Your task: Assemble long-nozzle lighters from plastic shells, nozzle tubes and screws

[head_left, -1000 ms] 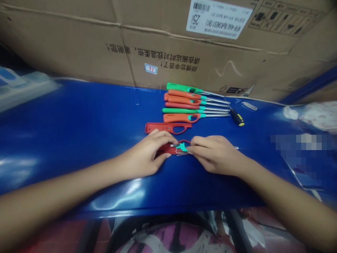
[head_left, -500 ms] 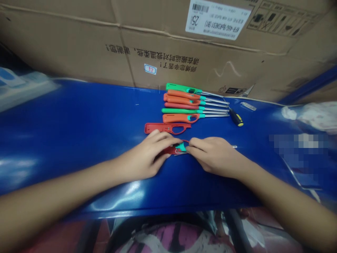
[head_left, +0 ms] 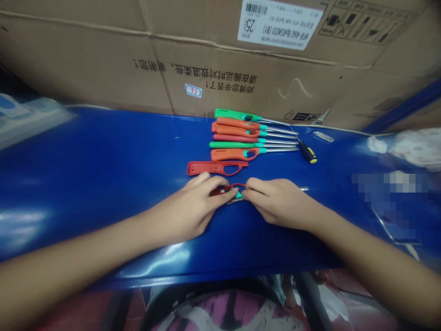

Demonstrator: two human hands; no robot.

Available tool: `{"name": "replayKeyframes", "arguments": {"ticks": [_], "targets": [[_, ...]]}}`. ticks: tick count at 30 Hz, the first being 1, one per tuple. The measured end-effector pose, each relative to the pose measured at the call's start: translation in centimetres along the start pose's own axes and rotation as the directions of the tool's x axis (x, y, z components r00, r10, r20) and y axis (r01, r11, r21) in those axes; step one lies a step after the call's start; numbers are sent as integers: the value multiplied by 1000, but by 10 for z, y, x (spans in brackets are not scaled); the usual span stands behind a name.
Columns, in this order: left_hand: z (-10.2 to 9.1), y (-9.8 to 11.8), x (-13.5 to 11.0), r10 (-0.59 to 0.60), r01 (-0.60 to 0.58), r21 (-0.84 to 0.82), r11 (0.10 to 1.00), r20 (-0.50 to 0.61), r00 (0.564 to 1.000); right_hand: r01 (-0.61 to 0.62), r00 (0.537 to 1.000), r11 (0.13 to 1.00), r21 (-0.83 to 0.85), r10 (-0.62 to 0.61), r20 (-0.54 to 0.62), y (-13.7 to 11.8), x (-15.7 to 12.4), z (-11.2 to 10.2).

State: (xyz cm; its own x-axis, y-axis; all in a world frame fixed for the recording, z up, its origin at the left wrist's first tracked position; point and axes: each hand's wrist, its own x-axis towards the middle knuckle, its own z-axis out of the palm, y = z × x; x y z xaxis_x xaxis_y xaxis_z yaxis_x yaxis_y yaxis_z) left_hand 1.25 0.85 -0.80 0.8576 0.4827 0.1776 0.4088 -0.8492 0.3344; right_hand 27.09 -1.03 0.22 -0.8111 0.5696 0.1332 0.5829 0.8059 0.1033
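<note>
Low in front of me, an opened red utility lighter (head_left: 218, 189) is held between my two hands, just above or on the table. My left hand (head_left: 193, 207) grips its handle end, with thumb and fingertip near the teal trigger (head_left: 239, 195). Pinched fingers of my right hand (head_left: 280, 202) hold the other end and cover it. A metal tube tip (head_left: 303, 189) shows beyond that hand. Just behind the hands lies the other red handle shell (head_left: 198, 168), inner side up. My fingers hide most of the lighter's inner parts.
Several assembled lighters (head_left: 234, 154) lie in a row behind the shell, orange, green and red. A black-and-yellow screwdriver (head_left: 308, 152) rests at their tips, near a small clear piece (head_left: 324, 136). A large cardboard box (head_left: 103, 59) stands along the back of the blue table (head_left: 86, 170).
My left thumb has moved up and right onto the teal trigger area, covering more of it. My right hand keeps its grip. The view has shifted slightly.
</note>
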Motion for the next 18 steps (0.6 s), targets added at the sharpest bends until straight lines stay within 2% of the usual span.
{"name": "replayKeyframes", "arguments": {"ticks": [8, 11, 14, 18], "targets": [[0, 2, 0, 2, -3, 71, 997, 13, 1000, -14, 999, 998, 64, 16, -33, 1, 0, -1], [0, 3, -1, -1, 0, 97, 995, 14, 1000, -64, 995, 960, 272, 81, -51, 5, -2, -2], [0, 4, -1, -6, 2, 130, 991, 25, 1000, -85, 983, 852, 516, 156, -95, 10, -3, -3], [0, 6, -2, 5, -11, 176, 984, 34, 999, -63, 969, 793, 607, 194, -154, 12, 0, -1]]}}
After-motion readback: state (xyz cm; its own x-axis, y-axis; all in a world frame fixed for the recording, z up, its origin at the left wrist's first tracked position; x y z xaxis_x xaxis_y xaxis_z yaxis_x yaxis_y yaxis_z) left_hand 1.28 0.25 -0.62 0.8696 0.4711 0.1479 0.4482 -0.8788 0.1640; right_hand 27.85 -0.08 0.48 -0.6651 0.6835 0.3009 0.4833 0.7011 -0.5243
